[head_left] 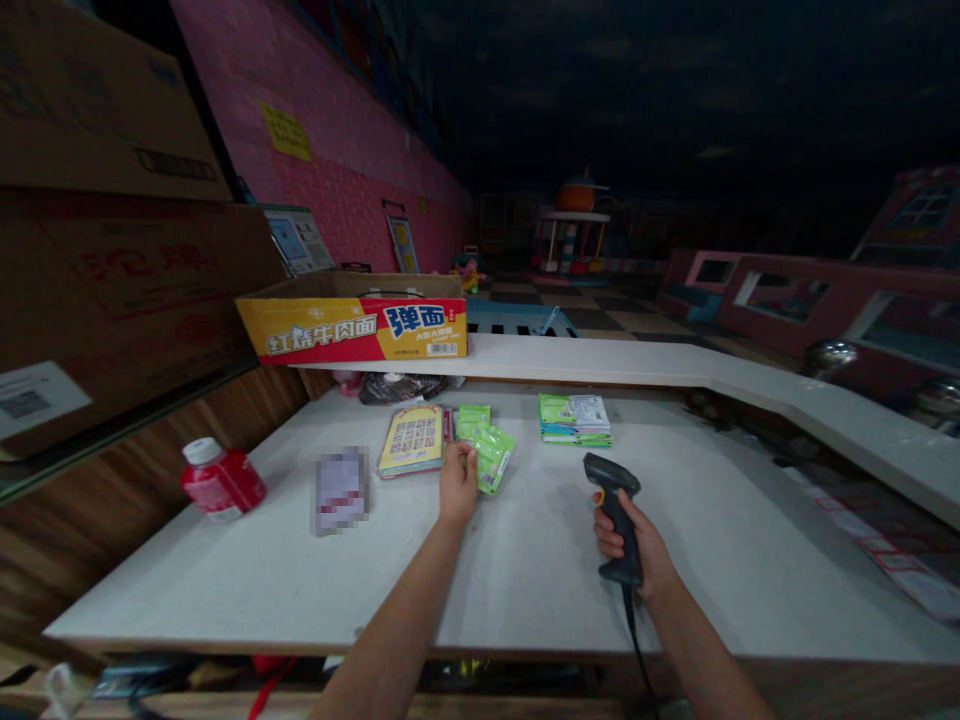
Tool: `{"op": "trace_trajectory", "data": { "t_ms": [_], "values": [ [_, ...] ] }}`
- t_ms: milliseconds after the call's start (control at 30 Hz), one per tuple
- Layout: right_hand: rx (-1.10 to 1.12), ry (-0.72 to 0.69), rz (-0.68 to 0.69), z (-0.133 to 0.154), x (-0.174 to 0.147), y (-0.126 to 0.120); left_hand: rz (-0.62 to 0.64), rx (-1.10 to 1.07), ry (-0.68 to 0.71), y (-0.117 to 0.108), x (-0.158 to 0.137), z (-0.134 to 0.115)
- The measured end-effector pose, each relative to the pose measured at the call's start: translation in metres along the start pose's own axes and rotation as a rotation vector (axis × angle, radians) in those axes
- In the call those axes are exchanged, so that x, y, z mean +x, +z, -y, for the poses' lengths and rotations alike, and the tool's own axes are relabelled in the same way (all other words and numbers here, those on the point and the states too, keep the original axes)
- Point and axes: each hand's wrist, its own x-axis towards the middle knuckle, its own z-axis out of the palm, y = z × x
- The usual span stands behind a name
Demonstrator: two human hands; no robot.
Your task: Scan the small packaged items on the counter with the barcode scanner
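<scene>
Gripping black pistol-shaped plastic scanner (621, 520) in right hand (651, 555), rightward of flat green packets (492, 455); curling nearer left hand (457, 486) at their edge, can't tell if pinching.

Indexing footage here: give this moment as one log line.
left grip: at green packets | right grip: holding scanner | packet stack: on counter, beyond scanner

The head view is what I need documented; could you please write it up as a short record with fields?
Left hand: at the edge of loose green packets; grip unclear
Right hand: holding a dark corded barcode scanner
Beyond scanner: packet stack, green and white on top
Left of loose packets: yellow-topped flat stack
Counter, left side: white-capped red bottle
Ledge: beef-noodle carton
</scene>
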Motion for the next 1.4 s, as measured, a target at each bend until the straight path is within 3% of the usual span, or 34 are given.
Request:
{"op": "trace_trajectory", "data": {
  "t_ms": [167, 267, 467, 600, 700, 867, 1000, 1267, 1400],
  "values": [
    [0.086, 0.007, 0.040, 0.003, 0.007, -0.006, -0.015, -0.128, -0.063, 0.006, 0.001, -0.004],
    [0.132, 0.010, 0.061, 0.004, 0.011, -0.012, 0.078, -0.297, -0.207, 0.022, 0.003, -0.010],
    [0.209, 0.029, 0.056, 0.001, 0.017, -0.016, 0.295, -0.590, -0.514, 0.080, 0.029, -0.047],
    [0.228, 0.027, 0.054, 0.001, 0.018, -0.015, 0.348, -0.674, -0.715, 0.128, 0.053, -0.074],
    [0.232, 0.037, 0.046, 0.001, 0.019, -0.013, 0.311, -0.650, -0.802, 0.163, 0.065, -0.086],
    [0.284, 0.059, 0.016, 0.001, 0.020, -0.009, 0.311, -0.587, -0.803, 0.209, 0.075, -0.091],
    [0.285, 0.066, -0.009, 0.001, 0.020, -0.008, 0.303, -0.472, -0.771, 0.229, 0.078, -0.088],
    [0.300, 0.060, -0.020, 0.002, 0.018, -0.004, 0.335, -0.133, -0.585, 0.221, 0.075, -0.072],
    [0.283, 0.053, -0.018, 0.002, 0.019, -0.005, 0.400, 0.238, -0.299, 0.212, 0.075, -0.079]
  ]
}}
